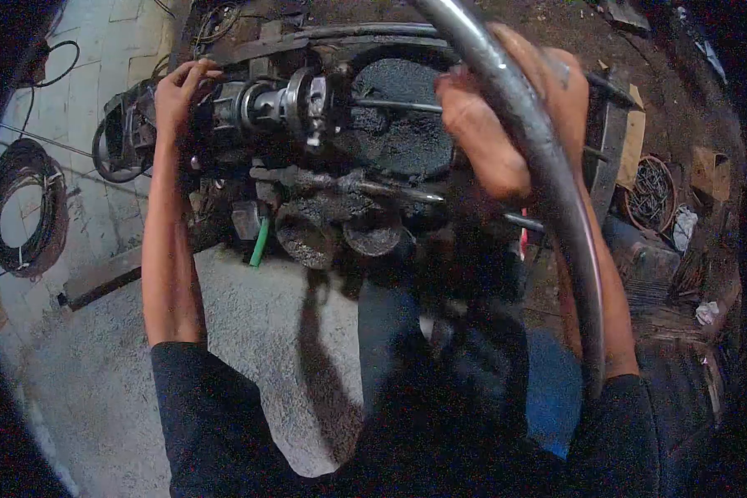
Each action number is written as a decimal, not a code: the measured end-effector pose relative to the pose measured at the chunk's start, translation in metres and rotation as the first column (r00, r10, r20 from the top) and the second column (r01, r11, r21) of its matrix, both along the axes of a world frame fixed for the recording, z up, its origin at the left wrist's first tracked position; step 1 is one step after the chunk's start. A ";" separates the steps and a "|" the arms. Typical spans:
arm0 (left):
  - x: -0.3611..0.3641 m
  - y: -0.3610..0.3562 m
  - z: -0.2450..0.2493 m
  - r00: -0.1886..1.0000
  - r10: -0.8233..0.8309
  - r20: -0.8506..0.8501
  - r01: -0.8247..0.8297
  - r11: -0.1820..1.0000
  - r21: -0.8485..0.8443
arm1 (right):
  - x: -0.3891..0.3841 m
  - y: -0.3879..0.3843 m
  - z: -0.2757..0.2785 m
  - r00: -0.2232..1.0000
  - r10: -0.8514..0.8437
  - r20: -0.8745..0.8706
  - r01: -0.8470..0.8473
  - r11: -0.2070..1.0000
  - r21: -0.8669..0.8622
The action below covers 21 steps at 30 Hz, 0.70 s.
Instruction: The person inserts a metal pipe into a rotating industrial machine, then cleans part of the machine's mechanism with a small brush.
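A thick, shiny curved metal bar (548, 149), like part of a large wheel rim, sweeps close past the camera on the right. My right hand (560, 95) is at its upper part, closed around it, partly hidden behind it and blurred. My left hand (178, 95) rests on the dark left end of a greasy machine (232, 108), fingers bent together; whatever lies under them is hidden. Right of that hand, a bright metal collar (297, 100) sits on the machine's shaft. A thin metal rod (398, 105) runs from there toward the right, over a round pan of dark grit (402, 137).
Two round cups (373, 236) and a green handle (260, 241) sit at the machine's near side. A coiled black cable (26, 207) lies on the left floor. On the right are a basket of small metal pieces (649, 195) and a cardboard box (710, 173).
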<state>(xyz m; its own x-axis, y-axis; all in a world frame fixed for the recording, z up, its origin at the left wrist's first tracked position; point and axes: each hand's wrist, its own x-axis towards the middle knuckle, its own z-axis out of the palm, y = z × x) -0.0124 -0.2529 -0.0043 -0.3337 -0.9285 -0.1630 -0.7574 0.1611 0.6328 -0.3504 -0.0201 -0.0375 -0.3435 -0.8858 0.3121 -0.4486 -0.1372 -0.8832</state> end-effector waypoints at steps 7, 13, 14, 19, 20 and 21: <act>0.007 -0.011 -0.002 0.997 0.000 0.071 0.005 0.998 -0.066 | -0.003 0.003 0.029 0.975 -0.102 0.198 0.069 0.984 0.166; 0.004 -0.011 0.000 0.994 -0.026 0.110 0.036 0.995 -0.097 | -0.008 0.013 0.002 0.998 -0.008 -0.054 0.004 0.997 -0.072; 0.005 -0.012 -0.001 0.999 -0.032 0.042 0.035 0.997 -0.067 | -0.011 0.013 -0.007 0.996 -0.026 -0.081 0.024 0.999 -0.031; 0.006 -0.024 -0.006 0.998 0.062 -0.015 -0.062 0.998 0.001 | -0.002 0.010 0.026 0.988 0.082 -0.133 -0.102 0.984 -0.146; 0.006 -0.023 -0.006 0.999 0.045 -0.026 -0.046 0.999 -0.024 | -0.002 0.008 0.023 0.988 0.080 -0.135 -0.104 0.978 -0.180; 0.008 -0.014 -0.006 0.999 0.026 -0.022 -0.026 0.999 -0.030 | -0.001 0.006 0.027 0.988 0.079 -0.129 -0.101 0.978 -0.182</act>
